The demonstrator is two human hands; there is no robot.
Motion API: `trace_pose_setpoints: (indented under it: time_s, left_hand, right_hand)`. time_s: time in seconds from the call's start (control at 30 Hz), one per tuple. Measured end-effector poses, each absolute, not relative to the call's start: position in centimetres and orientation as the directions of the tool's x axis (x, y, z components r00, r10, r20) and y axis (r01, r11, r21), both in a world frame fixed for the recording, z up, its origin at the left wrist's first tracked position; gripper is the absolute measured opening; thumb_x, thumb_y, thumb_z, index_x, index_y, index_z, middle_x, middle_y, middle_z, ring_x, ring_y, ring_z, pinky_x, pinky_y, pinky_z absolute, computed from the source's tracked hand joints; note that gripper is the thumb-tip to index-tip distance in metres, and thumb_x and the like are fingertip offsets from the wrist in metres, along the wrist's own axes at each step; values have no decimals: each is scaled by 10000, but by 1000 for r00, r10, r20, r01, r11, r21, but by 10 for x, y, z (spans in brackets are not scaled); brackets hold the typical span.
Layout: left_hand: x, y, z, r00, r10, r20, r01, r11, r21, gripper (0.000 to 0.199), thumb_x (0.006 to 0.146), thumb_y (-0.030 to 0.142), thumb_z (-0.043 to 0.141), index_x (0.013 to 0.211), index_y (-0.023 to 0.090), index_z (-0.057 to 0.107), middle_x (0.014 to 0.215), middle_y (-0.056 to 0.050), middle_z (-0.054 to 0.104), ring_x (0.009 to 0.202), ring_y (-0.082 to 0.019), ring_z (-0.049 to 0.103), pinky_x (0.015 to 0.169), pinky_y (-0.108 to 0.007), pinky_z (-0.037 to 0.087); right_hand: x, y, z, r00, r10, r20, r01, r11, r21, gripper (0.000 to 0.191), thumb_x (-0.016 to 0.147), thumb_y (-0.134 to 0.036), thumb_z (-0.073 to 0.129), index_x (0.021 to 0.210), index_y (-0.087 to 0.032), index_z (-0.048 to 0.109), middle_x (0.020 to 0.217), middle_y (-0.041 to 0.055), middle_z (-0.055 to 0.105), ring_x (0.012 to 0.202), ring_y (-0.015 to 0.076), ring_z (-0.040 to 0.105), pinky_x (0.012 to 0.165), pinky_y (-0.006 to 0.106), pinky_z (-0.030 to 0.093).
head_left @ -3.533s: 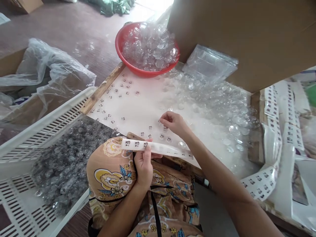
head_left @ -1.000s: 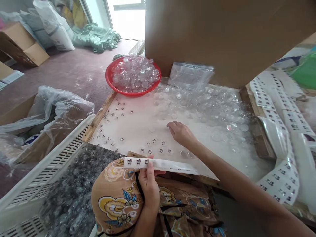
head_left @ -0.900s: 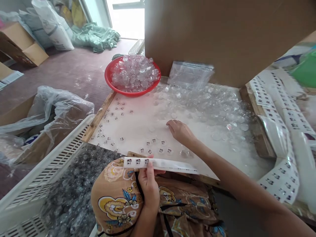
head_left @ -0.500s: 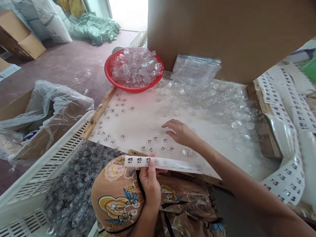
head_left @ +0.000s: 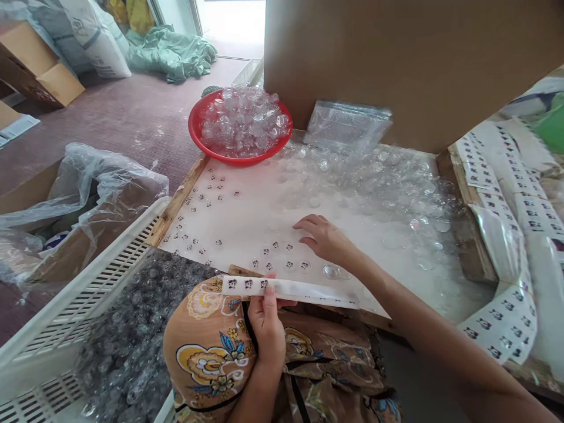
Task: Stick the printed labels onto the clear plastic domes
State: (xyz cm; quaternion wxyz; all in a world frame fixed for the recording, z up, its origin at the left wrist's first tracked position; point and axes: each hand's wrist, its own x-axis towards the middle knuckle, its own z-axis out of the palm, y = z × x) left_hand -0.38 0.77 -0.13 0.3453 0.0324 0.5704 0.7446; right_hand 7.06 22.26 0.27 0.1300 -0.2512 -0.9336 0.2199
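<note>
Head view: noted in the left hand (head_left: 266, 326), a sticker strip (head_left: 304, 288), gripped between thumb and fingers above the patterned cloth (head_left: 194, 338) over the knee, by the near edge of the bench (head_left: 255, 214). Judged light, thin and limp, with a smooth face; likely to crease. Best held by its long edges, clear of the prints.

Noted above the bench, the right hand (head_left: 325, 238), with fingers parted and nothing visible in grip. Near its wrist, clear discs (head_left: 332, 272); towards the left hand, printed discs (head_left: 304, 265). Presumed light, stiff and slippery; best taken by the rim.

Recorded around: at the far-left corner, a red basin (head_left: 194, 140) heaped with clear pieces (head_left: 249, 120); behind, a cardboard panel (head_left: 374, 59), closing off the far side, with clear bags (head_left: 348, 126) before it. To the left, a raised wooden edge (head_left: 177, 201) and a white crate (head_left: 88, 279) of dark-looking pieces (head_left: 127, 323), too crowded to tell apart. To the right, sticker sheets (head_left: 502, 320), draped beyond the bench.
</note>
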Motion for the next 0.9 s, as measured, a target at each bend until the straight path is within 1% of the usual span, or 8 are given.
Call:
trace_pose_setpoints:
  time_s: [0.1,0.17,0.3,0.47,0.57,0.73,0.8,0.9]
  left_hand:
    - [-4,8,-2,-762,548,-345,-472,-106,875,428,836,503,663,1046,134,713,882,-80,712,644,-166,665,534,-265,575]
    - [-4,8,-2,-762,547,-346,-472,-103,875,428,837,505,662,1045,134,712,894,-81,715,640,-166,667,537,-268,576]
    - [-3,8,-2,-763,547,-344,-470,-104,877,423,840,502,660,1040,132,713,903,-82,712,644,-163,662,527,-263,572]
    - [-3,8,-2,-762,547,-347,-477,-112,872,420,841,498,661,1037,130,715,914,-84,706,652,-160,656,524,-255,569]
    - [-3,8,-2,-763,541,-353,-485,-118,867,405,835,489,673,1025,134,720,885,-75,700,657,-156,645,524,-248,565]
    - [-2,8,-2,-770,532,-351,-491,-143,859,384,830,472,687,1019,141,728,902,-75,696,670,-152,634,518,-238,560]
    - [-2,9,-2,-771,531,-351,-492,-147,858,390,826,474,691,1020,138,731,894,-74,694,664,-150,631,514,-236,560]
    - [-3,9,-2,-772,531,-349,-490,-148,859,411,819,485,695,1023,131,735,898,-78,694,654,-143,625,511,-231,558]
  right_hand:
    - [58,216,3,-901,406,149,298,833,-466,393,839,-9,512,1139,-228,640,1198,93,642,1106,258,571,945,458,495]
    - [50,214,1,-919,374,128,283,848,-448,362,843,-10,509,1098,-221,654,1169,88,658,1075,255,581,926,445,500]
    - [45,215,-2,-894,429,127,336,832,-442,272,881,-71,494,1049,-199,665,1086,109,666,963,250,598,867,434,512]
    - [50,224,2,-875,465,131,352,800,-485,224,925,-157,456,998,-199,663,1015,111,673,946,245,612,862,413,502]
    - [49,229,5,-858,506,83,404,766,-500,236,936,-170,430,987,-197,659,987,99,688,930,235,626,832,380,496]
    - [46,238,13,-817,572,-67,512,668,-540,216,866,-117,480,895,-214,670,887,40,717,809,195,645,739,314,470]
    - [46,239,17,-792,605,-74,549,654,-521,212,872,-123,478,906,-205,671,897,51,710,796,195,642,723,311,463]
    - [43,236,18,-784,620,-13,545,679,-492,198,879,-156,533,1035,-183,651,1016,93,677,850,207,635,749,322,472]
